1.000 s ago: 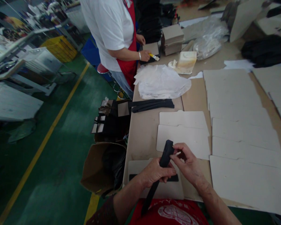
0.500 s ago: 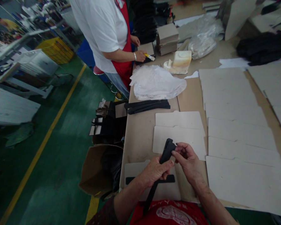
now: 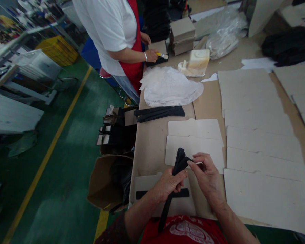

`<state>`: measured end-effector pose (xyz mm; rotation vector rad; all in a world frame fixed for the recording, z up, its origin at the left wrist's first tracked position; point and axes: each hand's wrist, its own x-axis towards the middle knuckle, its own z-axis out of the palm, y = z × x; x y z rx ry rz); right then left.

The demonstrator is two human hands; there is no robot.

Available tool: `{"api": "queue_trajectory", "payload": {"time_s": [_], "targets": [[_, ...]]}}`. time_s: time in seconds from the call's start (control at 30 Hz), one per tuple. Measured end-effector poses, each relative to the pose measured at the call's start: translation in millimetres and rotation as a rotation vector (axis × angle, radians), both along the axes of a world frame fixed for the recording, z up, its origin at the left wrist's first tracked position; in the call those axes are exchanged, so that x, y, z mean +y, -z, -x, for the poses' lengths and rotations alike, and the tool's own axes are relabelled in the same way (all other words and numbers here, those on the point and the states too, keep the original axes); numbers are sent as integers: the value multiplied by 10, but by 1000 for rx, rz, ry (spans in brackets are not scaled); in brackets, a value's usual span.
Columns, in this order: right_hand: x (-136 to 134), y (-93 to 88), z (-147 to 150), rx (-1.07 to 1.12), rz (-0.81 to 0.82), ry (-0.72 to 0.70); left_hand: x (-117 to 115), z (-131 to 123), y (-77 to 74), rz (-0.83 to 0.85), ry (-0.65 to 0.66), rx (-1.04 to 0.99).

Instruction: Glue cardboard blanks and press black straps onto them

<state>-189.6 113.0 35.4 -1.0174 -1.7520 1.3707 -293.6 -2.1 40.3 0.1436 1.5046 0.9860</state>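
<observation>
My left hand [image 3: 170,183] is closed around a bundle of black strips [image 3: 180,162], whose upper ends fan apart and whose tails hang down towards my apron. With thumb and finger, my right hand [image 3: 205,174] pinches the end of one strip at the bundle's right side. Below my left hand, another black strip [image 3: 181,193] lies across a beige board [image 3: 148,181] at the near table edge. Two overlapping beige boards [image 3: 195,128] lie just beyond my hands. Farther off, a pile of black strips [image 3: 160,113] rests by the left table edge.
Rows of beige boards [image 3: 264,189] cover the table's right side. White sheeting [image 3: 170,88] and a stained glue container [image 3: 198,62] are farther back. Across the corner, a co-worker [image 3: 109,37] holds a yellow-handled brush [image 3: 162,55]. A cardboard box [image 3: 99,186] stands on the floor at left.
The strips' upper ends have spread apart, and my right hand has pulled one strip's end slightly away from the bundle. My left hand keeps its hold.
</observation>
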Motion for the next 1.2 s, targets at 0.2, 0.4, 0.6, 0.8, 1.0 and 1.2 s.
{"api": "queue_trajectory", "payload": {"time_s": [0.2, 0.4, 0.6, 0.8, 1.0, 1.2], "targets": [[51, -89, -17, -97, -225, -119, 16, -5, -21, -13, 4, -6], [53, -121, -35, -129, -242, -131, 21, -26, 16, -10, 6, 4], [53, -122, -51, -167, 188, -190, 31, -24, 25, 29, 34, 29], [184, -55, -222, -195, 345, -375, -59, 190, 52, 17, 123, 64], [366, 180, -609, -192, 599, -37, -212, 569, 22, 131, 176, 172], [587, 478, -758, -320, 439, 86, -34, 772, 95, 146, 174, 324]]}}
